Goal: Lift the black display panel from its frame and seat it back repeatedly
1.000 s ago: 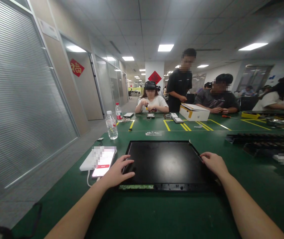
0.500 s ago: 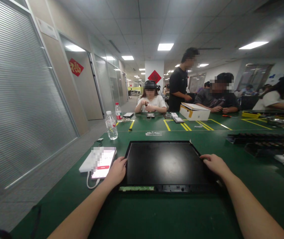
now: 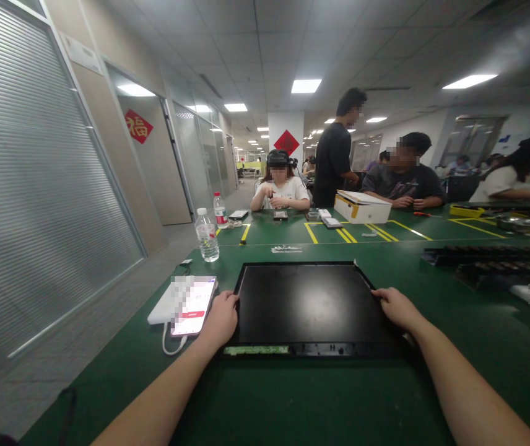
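A black flat display panel (image 3: pixel 306 303) in a thin frame lies face up on the green table in front of me. Along its near edge runs a strip with a green circuit board (image 3: pixel 256 350). My left hand (image 3: pixel 222 317) grips the panel's left edge, its thumb on the rim and its other fingers mostly hidden. On the opposite edge, my right hand (image 3: pixel 397 308) is closed in the same way, thumb and finger at the frame. Just left of my left hand lies a lit phone (image 3: pixel 195 310) with a white cable.
A water bottle (image 3: pixel 207 235) stands at the table's left edge, with a red-labelled bottle (image 3: pixel 220 210) behind it. Long black parts (image 3: pixel 492 255) lie to the right. Across the table are a white box (image 3: pixel 362 207), a seated person (image 3: pixel 281 186) with headgear, and other people.
The view has shifted very slightly. Both hands keep their hold on the panel's sides, and the panel stays in about the same place.
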The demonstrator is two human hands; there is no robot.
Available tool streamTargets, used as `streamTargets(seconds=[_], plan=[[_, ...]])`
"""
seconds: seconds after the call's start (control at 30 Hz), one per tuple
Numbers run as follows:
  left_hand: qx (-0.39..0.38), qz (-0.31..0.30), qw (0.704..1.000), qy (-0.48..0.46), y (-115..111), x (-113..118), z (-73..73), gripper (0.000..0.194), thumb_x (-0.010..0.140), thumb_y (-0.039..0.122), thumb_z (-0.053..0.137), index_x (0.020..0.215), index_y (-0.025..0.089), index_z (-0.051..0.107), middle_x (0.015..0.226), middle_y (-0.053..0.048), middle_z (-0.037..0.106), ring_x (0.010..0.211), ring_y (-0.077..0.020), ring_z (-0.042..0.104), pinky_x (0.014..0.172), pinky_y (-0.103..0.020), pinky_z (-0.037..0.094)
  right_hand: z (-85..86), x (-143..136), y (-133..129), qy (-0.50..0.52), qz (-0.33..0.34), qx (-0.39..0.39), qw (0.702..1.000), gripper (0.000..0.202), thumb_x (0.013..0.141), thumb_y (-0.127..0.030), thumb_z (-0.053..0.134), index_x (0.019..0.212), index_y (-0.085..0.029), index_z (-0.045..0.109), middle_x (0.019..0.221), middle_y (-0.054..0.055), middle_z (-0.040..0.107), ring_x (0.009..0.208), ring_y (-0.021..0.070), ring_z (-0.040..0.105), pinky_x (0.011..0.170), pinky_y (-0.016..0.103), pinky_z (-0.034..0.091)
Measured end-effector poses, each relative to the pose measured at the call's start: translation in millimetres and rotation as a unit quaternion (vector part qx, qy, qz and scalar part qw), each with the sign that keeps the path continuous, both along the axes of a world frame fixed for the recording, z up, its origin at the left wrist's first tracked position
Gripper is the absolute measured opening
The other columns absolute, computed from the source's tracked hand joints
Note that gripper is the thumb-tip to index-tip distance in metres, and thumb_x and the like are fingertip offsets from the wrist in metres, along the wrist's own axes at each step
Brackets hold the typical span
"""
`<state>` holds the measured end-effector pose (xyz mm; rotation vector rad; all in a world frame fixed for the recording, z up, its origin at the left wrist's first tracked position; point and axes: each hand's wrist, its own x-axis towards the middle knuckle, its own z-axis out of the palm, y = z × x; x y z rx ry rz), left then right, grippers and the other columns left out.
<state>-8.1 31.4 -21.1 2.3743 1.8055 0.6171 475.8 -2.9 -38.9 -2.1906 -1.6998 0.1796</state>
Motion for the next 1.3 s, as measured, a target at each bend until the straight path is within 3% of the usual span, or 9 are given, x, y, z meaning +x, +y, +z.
streamTargets(seconds=[0.3, 0.53, 1.3], plan=[[0.004, 0.006, 0.998, -0.058, 12.4, -4.6, -10.3, 0.041, 0.083, 0.003, 0.040, 0.113, 0.008, 0.068, 0.125, -0.016, 0.061, 0.118, -0.0264, 0.056, 0.108, -0.040, 0.041, -13.3, 10.9, 7.5, 0.011, 0.020, 0.006, 1.000, 0.045, 0.085, -0.007, 0.043, 0.116, -0.014, 0.074, 0.118, 0.013, 0.069, 0.110, 0.0217, 0.064, 0.096, 0.027, 0.045], [0.006, 0.002, 0.997, -0.075, 14.9, -6.4, -10.5, 0.041, 0.083, 0.004, 0.041, 0.113, 0.009, 0.069, 0.126, -0.016, 0.062, 0.119, -0.0270, 0.057, 0.109, -0.042, 0.041, -11.9, 8.2, 6.9, 0.012, 0.019, -0.013, 1.000, 0.047, 0.087, -0.008, 0.040, 0.123, -0.010, 0.070, 0.123, 0.017, 0.065, 0.113, 0.0242, 0.062, 0.095, 0.028, 0.045], [0.020, -0.003, 0.997, -0.074, 17.7, -5.9, -10.5, 0.044, 0.082, 0.003, 0.042, 0.114, 0.009, 0.072, 0.127, -0.016, 0.064, 0.119, -0.0262, 0.059, 0.109, -0.041, 0.043, -6.2, 3.2, 8.0, -0.015, 0.005, -0.037, 0.999, 0.051, 0.084, -0.006, 0.041, 0.126, -0.011, 0.069, 0.121, 0.019, 0.064, 0.110, 0.0242, 0.064, 0.095, 0.029, 0.046]])
